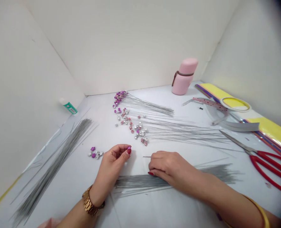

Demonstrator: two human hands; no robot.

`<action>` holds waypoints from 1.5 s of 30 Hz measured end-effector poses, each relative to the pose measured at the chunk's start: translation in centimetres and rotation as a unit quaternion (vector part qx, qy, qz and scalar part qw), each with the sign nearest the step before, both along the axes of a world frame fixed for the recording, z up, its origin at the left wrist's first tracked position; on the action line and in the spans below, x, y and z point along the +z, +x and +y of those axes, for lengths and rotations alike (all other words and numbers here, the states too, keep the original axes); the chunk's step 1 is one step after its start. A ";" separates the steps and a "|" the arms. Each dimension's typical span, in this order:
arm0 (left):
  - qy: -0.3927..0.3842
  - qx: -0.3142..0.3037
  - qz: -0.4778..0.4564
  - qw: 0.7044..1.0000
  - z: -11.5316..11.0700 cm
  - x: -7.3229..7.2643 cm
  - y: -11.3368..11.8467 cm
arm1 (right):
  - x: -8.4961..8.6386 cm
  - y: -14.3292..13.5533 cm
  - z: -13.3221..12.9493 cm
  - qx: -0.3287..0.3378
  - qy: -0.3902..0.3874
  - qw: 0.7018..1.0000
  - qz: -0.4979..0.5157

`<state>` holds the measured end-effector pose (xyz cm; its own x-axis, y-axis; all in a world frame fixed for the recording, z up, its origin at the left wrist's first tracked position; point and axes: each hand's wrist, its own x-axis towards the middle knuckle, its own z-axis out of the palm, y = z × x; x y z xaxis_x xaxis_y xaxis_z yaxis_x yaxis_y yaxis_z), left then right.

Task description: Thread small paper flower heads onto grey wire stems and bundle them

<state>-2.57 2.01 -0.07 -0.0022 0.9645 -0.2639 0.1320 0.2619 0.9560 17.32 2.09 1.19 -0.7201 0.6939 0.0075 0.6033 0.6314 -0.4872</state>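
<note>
Over a white surface (154,207), the right hand (165,163) grips a thin wire (146,156) and the left hand (113,160) pinches a purple bead (129,148)

Taking mid-view as the clock's centre, a bundle of grey wires (57,164) slants across the surface at 8 o'clock. A second wire bundle (135,182) lies at 5 o'clock, beneath the right hand. Red-handled scissors (253,150) lie between 3 and 4, their blades pointing towards 10. A pink flask (184,79) stands near 2. The right fingers are curled closed, the thin wire jutting from them towards 9 o'clock; I cannot tell whether they touch the bundle below. The left fingers, at 7, are bent, thumb and forefinger closed on the purple bead. A small pile of purple and silver beads (93,155) sits near 8, just beside the left hand. The pinched bead is between 6 and 7, apart from the wire's tip
</note>
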 end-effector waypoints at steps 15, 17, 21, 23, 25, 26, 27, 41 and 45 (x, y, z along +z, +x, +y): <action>-0.114 -0.015 -0.216 0.970 -1.8 0.6 1.9 | -0.3 0.2 -0.9 -0.018 0.101 0.995 -0.007; -0.124 0.009 -0.242 0.962 -1.7 0.6 1.7 | -0.1 0.5 -0.8 -0.030 0.131 0.991 0.022; -0.129 0.018 -0.257 0.958 -1.3 0.7 1.6 | 0.2 0.8 -0.7 -0.064 0.159 0.983 0.068; -0.129 0.014 -0.253 0.959 -1.4 0.7 1.6 | 0.2 0.8 -0.6 -0.071 0.156 0.983 0.066; -0.127 0.013 -0.248 0.960 -1.5 0.8 1.6 | 0.0 0.8 -0.6 -0.073 0.157 0.983 0.062; -0.125 0.013 -0.246 0.961 -1.5 0.8 1.6 | 0.0 0.8 -0.6 -0.074 0.157 0.983 0.058; -0.124 0.012 -0.244 0.962 -1.6 0.8 1.6 | -0.1 0.8 -0.6 -0.075 0.157 0.983 0.053; 0.008 -0.033 -0.034 0.999 -1.7 0.3 1.2 | 0.1 0.7 -0.8 -0.093 0.142 0.985 0.009; 0.109 -0.097 0.075 0.986 -2.2 0.4 1.3 | -0.2 0.4 -1.1 -0.091 0.113 0.989 0.010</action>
